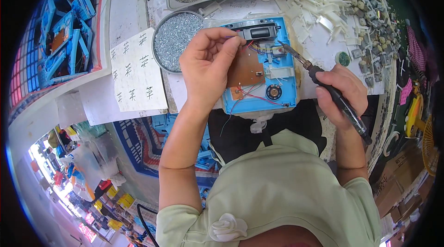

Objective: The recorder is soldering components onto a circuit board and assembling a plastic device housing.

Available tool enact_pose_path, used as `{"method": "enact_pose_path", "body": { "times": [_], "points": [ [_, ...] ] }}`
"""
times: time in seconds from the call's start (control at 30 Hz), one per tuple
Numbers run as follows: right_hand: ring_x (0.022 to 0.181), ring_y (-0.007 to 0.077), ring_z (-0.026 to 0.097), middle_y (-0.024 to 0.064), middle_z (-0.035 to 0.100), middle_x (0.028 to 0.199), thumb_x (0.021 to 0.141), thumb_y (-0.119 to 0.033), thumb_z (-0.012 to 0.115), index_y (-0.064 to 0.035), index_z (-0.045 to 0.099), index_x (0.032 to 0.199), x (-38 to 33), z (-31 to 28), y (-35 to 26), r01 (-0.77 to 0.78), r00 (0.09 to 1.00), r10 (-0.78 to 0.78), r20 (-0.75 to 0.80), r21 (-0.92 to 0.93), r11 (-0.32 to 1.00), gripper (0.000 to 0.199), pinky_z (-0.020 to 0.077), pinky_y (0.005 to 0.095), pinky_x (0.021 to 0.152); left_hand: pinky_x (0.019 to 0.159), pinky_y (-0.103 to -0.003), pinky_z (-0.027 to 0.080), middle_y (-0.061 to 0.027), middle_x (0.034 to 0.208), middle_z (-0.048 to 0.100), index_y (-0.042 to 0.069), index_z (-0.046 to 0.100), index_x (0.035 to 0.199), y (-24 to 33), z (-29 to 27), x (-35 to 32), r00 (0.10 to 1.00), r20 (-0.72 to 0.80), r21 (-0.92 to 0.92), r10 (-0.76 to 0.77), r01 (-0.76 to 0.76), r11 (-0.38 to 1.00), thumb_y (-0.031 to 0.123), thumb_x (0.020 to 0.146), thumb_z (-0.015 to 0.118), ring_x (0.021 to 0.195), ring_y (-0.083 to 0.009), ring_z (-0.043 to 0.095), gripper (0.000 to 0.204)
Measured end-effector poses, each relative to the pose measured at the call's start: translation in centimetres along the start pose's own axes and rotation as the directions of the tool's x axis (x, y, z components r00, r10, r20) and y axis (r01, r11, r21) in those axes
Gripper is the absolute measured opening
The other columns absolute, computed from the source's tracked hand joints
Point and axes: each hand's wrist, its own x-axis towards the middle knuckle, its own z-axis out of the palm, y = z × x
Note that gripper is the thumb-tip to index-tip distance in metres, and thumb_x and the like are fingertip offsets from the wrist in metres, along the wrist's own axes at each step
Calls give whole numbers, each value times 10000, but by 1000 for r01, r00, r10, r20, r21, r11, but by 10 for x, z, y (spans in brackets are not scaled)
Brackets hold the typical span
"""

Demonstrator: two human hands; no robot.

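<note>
The left hand presses thumb and finger together, pinching, as I see it, a purple wire above the blue case, which lies on the table. The right hand has its fingers wrapped around a soldering iron, its tip over the case.

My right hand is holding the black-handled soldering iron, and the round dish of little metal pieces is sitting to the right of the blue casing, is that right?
Not quite: the head view shows the round dish of little metal pieces to the left of the blue casing. Your right hand is indeed holding the black-handled soldering iron.
</note>
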Motion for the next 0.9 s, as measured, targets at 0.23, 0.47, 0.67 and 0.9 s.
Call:
{"method": "enact_pose_path", "body": {
  "times": [0.23,0.47,0.67,0.9],
  "points": [
    [520,195,508,96,636,704,774,5,764,42,693,1020,3,-3,0,21,999,-21,-32,4,1000,258,376,313,482,686,-377,469,-69,884,599,66,727,840,-9,-1,-2,774,406,596,486,-628,501,36,702,797,806,-281,598,158],
    [513,196,507,76,614,679,769,-6,775,21,704,1031,6,2,2,47,998,-47,-33,10,999,273,369,314,470,752,-358,472,-88,912,560,26,726,787,-6,5,3,852,318,762,416,-490,423,44,718,805,860,-246,571,106],
    [509,202,509,61,592,658,769,-24,784,-3,715,1030,12,8,1,69,998,-69,10,-20,997,271,377,317,467,778,-378,453,-90,908,560,26,713,758,-5,7,5,865,319,787,387,-469,400,60,706,790,875,-265,561,99],
    [519,215,520,57,594,658,767,-23,785,-25,722,1015,19,16,0,12,996,-9,85,-39,999,256,398,318,476,739,-422,407,-83,908,549,57,653,693,-11,6,7,854,316,769,413,-485,415,62,657,779,860,-292,541,131]
  ]
}}
